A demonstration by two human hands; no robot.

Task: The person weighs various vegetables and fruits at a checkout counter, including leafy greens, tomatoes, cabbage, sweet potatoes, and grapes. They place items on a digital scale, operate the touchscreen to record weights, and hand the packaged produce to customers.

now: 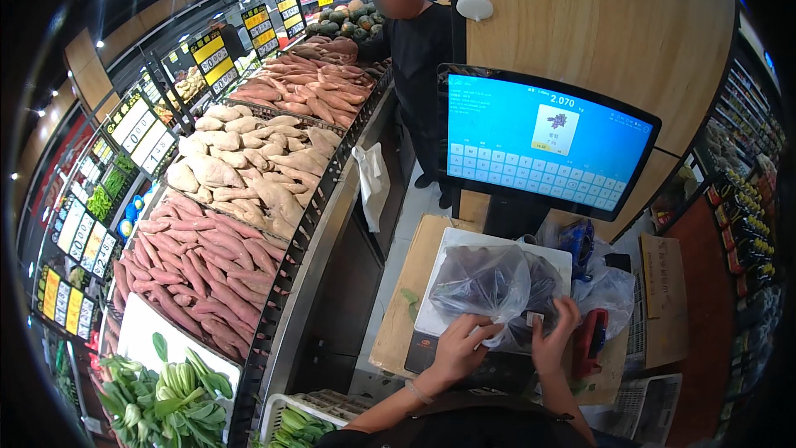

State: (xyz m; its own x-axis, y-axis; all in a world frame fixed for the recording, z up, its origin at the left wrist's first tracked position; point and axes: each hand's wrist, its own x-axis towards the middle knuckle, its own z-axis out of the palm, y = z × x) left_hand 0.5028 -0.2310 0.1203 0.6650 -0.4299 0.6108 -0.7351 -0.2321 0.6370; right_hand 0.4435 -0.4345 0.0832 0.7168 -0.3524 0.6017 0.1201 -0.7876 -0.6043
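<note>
Two clear plastic bags of dark round produce, likely grapes, lie on the white platform of a weighing scale point(429, 317). My left hand point(460, 348) grips the gathered neck of the nearer-left bag point(482, 277). Beside it, the second bag point(542, 277) is partly covered by the first. At that second bag's near right side is my right hand point(553, 336), thumb and fingers apart. A small white label point(534, 318) sits at the right thumb's tip; whether it sticks to the thumb or the bag is unclear.
Behind the scale stands a lit touchscreen point(547, 137) bearing writing. A red tape dispenser point(589, 342) and crumpled plastic bags point(606, 292) lie to the right. Sweet potatoes point(199, 261) fill a display at left, above leafy greens point(168, 395). A person point(423, 62) stands beyond.
</note>
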